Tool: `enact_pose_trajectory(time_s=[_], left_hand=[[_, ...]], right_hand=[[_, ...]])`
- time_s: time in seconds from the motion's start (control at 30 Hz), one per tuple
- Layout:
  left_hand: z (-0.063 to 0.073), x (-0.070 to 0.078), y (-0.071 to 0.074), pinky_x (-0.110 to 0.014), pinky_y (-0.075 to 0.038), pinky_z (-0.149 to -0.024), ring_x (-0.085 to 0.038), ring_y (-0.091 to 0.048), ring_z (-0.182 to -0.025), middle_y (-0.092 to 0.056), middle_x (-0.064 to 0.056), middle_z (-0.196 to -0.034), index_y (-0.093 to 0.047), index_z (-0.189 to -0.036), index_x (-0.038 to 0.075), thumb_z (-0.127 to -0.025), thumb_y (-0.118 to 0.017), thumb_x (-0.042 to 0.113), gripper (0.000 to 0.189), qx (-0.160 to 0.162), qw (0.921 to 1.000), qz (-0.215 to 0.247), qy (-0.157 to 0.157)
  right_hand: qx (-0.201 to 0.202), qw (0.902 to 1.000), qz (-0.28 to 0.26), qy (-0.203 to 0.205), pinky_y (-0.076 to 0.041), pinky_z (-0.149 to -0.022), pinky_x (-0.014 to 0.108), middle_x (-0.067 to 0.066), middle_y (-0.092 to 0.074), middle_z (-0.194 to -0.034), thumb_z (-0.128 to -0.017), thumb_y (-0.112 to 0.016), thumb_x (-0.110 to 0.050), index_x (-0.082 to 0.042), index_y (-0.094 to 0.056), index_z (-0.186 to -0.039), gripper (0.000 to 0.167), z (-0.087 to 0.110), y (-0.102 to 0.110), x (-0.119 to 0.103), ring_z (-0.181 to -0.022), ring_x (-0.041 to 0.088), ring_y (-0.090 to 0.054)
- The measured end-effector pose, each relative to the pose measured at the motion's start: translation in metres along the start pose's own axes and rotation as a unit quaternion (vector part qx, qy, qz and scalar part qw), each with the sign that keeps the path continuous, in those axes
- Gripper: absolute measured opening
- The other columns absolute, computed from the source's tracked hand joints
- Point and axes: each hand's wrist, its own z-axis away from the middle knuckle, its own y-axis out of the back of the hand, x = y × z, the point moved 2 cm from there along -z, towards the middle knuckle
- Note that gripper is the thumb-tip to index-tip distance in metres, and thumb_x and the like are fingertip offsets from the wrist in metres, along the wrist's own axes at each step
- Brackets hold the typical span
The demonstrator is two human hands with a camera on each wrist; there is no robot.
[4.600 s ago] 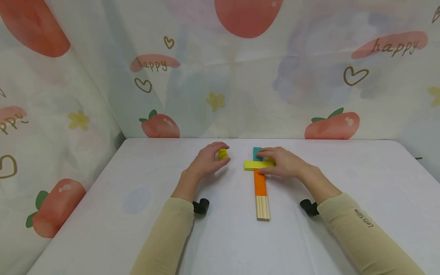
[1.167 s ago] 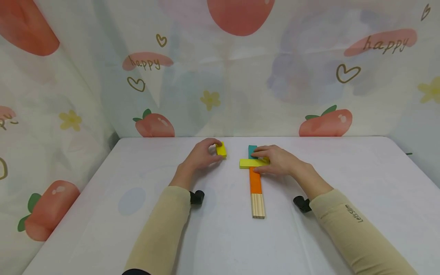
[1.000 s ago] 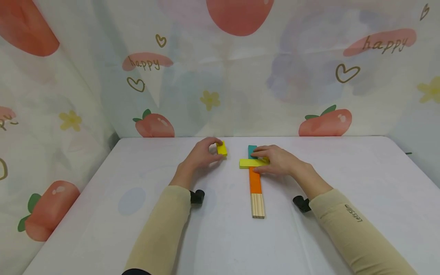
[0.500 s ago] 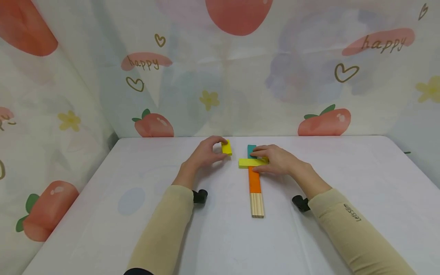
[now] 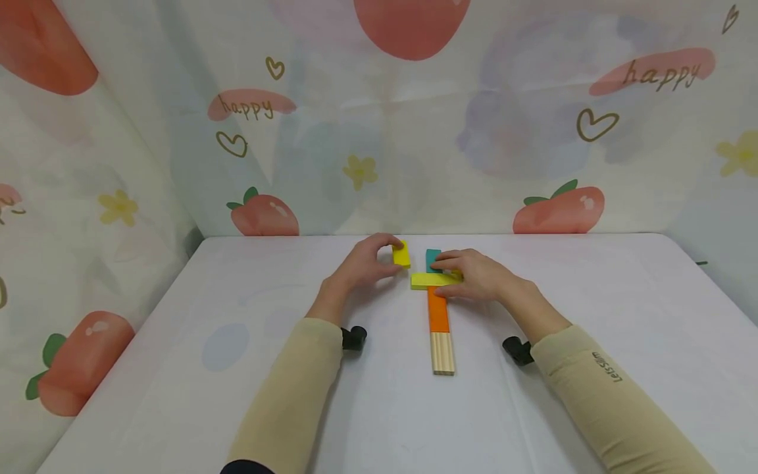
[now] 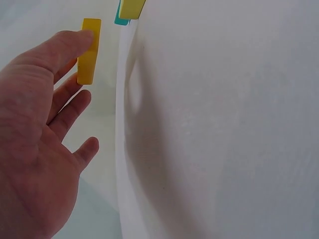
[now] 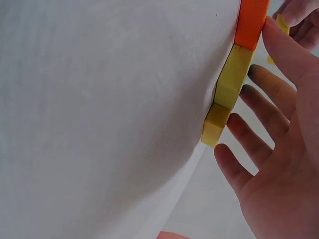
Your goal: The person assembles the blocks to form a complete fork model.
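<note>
My left hand [image 5: 368,263] pinches a small yellow block [image 5: 401,254] between thumb and fingers, held left of a row of wooden blocks; the left wrist view shows the same yellow block [image 6: 88,52] upright at the fingertips. My right hand [image 5: 482,275] lies over the row, fingers relaxed and spread. Its fingertips reach the teal block [image 5: 433,258] and its thumb touches the orange block [image 5: 438,309]. A lime-yellow block [image 5: 426,282] lies crosswise between these two. Another yellow block [image 7: 215,124], mostly hidden under the hand in the head view, shows beside the lime one in the right wrist view.
A plain wood block [image 5: 442,354] continues the row below the orange one. The white-covered table [image 5: 379,408] ends at a patterned curtain [image 5: 414,145] behind and at the left. Black wrist cameras [image 5: 354,338] sit at both cuffs.
My left hand has taken hold of the yellow block, turned it more upright and moved it right, closer to the teal block. The right hand stays over the row.
</note>
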Motion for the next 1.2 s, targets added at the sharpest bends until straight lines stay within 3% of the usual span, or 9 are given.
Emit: enact_pose_trajectory(time_s=[0.4,1.2], left_hand=[[-0.003,0.0,-0.009,-0.038,-0.031,-0.116,-0.02,-0.043,-0.136,-0.055,0.001,-0.142,-0.064,-0.13,0.018,-0.091,-0.077,0.02,0.041,-0.011,0.9994,-0.008,0.032],[-0.011,0.001,-0.021,-0.039,-0.03,-0.117,-0.021,-0.043,-0.136,-0.055,0.003,-0.143,-0.063,-0.131,0.019,-0.092,-0.076,0.02,0.042,-0.043,0.9981,-0.016,0.042]], right_hand=[[-0.001,1.0,-0.007,-0.006,-0.029,-0.113,0.061,0.019,-0.045,-0.151,-0.092,-0.074,-0.037,-0.008,-0.06,-0.141,0.058,-0.001,-0.003,0.001,-0.139,0.043,-0.036],[0.002,1.0,-0.007,0.0,-0.029,-0.113,0.061,0.019,-0.046,-0.151,-0.093,-0.073,-0.036,-0.006,-0.061,-0.14,0.058,0.001,0.0,0.0,-0.139,0.044,-0.037]])
